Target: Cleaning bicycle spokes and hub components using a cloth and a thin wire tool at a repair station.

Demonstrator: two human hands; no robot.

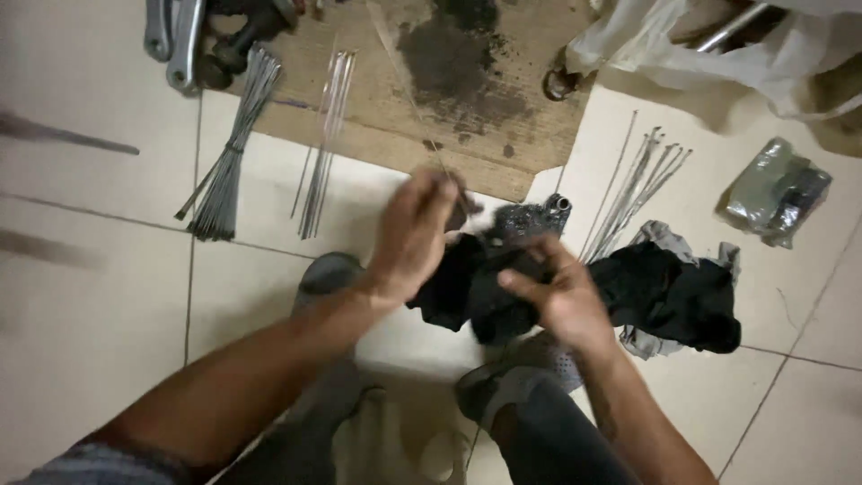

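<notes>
A person is crouching over a tiled floor (99, 296), wiping a thin spoke (429, 144) with a black rag (467, 287). The left hand (409, 238) is pinching the spoke between closed fingers, wrist raised; the right hand (557, 292) is gripping the rag low, just above the shoes. The blur suggests quick motion: the slender spoke could be bending or slipping from the pinch, and its end may be swinging into the spoke bundles (224, 171) lying nearby.

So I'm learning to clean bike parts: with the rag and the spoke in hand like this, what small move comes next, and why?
Probably draw the thin spoke through the black rag: the left hand pinches its end, and the right hand bunches the rag around something.
</notes>
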